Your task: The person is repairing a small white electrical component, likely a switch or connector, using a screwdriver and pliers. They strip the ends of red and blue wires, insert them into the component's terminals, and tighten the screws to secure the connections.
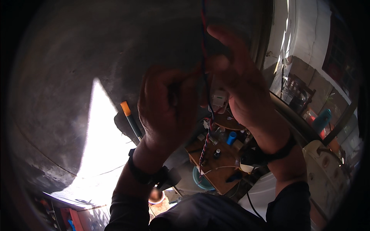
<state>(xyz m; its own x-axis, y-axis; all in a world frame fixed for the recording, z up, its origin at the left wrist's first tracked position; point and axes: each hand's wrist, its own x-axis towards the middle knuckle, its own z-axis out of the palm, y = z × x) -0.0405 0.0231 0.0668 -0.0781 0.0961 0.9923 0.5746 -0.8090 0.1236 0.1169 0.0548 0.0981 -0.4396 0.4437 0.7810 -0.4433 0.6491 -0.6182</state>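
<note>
A twisted red and dark blue electrical cord [208, 132] hangs down the middle of the view from the top edge. My left hand [170, 101] is raised beside it, fingers curled and fingertips near the cord; shadow hides what they pinch. On the other side, my right hand [242, 75] has its index finger extended and its thumb near the cord. A white switch [219, 98] on a pale plate shows between my hands, close to my right palm. Left of my left wrist is a screwdriver with an orange and dark handle [130, 118]. Both wrists wear black straps.
Below stands a wooden table [216, 170] with a blue cup [231, 138], a small bottle [217, 153] and loose wires. A teal basin [202, 179] sits partly under it. A dark wall [63, 57] fills the left; a chair [300, 89] stands at right.
</note>
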